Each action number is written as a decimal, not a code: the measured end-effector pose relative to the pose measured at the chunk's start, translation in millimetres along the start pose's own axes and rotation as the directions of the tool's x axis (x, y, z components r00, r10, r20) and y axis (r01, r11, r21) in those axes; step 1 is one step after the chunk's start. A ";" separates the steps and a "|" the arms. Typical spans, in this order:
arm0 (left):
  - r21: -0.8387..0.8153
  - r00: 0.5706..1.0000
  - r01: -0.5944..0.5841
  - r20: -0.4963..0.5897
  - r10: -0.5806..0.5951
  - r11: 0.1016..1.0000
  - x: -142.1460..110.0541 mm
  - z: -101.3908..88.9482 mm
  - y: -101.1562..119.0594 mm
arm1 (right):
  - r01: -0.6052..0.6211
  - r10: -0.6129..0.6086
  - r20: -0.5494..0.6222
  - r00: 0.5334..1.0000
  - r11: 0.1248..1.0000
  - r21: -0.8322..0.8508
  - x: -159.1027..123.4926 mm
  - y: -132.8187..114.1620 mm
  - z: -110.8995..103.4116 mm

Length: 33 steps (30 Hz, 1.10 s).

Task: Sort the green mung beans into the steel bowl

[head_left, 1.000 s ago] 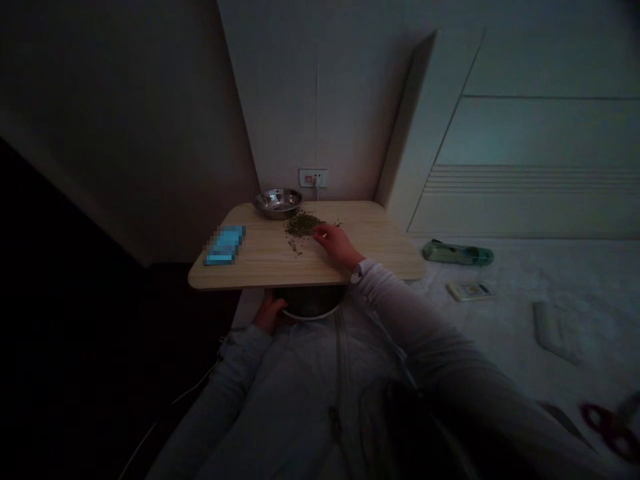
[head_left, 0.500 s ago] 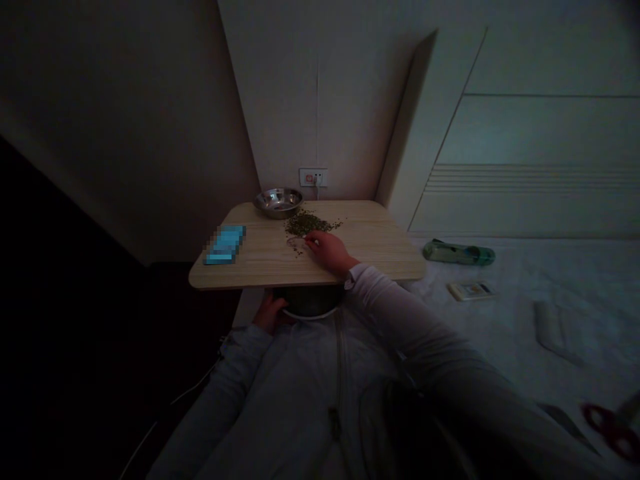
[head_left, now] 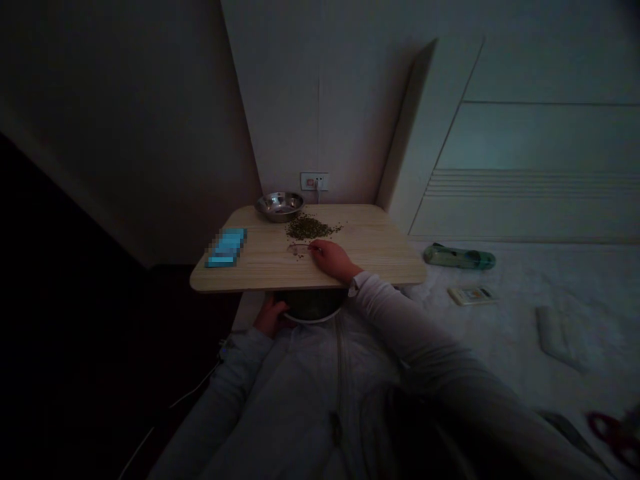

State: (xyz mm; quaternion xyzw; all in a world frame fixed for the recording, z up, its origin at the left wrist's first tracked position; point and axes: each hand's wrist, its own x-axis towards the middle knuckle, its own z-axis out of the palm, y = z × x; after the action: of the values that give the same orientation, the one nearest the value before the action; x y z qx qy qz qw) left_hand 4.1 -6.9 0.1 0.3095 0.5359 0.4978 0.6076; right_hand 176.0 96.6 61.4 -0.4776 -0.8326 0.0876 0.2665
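Note:
A small wooden table (head_left: 380, 257) stands in a dim room. On it lies a heap of small green beans (head_left: 309, 227) in front of an empty steel bowl (head_left: 279, 205). My right hand (head_left: 333, 257) rests on the tabletop just near of the heap, fingers curled against a few stray beans (head_left: 298, 250). My left hand (head_left: 271, 315) is under the table's front edge and grips the rim of a second bowl (head_left: 311, 309) held there, mostly hidden by the tabletop.
A blue blurred flat object (head_left: 226, 247) lies on the table's left side. A wall socket (head_left: 314, 181) sits behind the table. On the white bed at right lie a green bottle (head_left: 459, 257), a small card (head_left: 473, 294) and a pale object (head_left: 555, 335).
My right hand has drawn back from the bean heap toward the table's front edge, dragging a few beans along. My left hand has stayed on the bowl under the table.

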 end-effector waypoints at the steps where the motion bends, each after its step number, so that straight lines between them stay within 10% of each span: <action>1: 0.000 1.000 0.001 -0.002 -0.001 1.000 -0.4 0.4 0.5 | 0.005 -0.005 0.000 1.000 1.000 -0.001 -0.4 0.1 -0.2; 33: -0.012 0.999 -0.004 0.040 0.005 1.000 5.3 -4.8 -5.6 | 0.038 -0.033 -0.023 0.999 0.974 0.225 -24.7 21.2 -11.1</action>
State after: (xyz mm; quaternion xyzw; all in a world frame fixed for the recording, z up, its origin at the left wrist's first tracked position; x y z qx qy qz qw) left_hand 0.6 -4.5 -8.0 0.3168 0.5201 0.4961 0.6189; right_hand 207.7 85.8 53.3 -0.4302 -0.8231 0.1720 0.3284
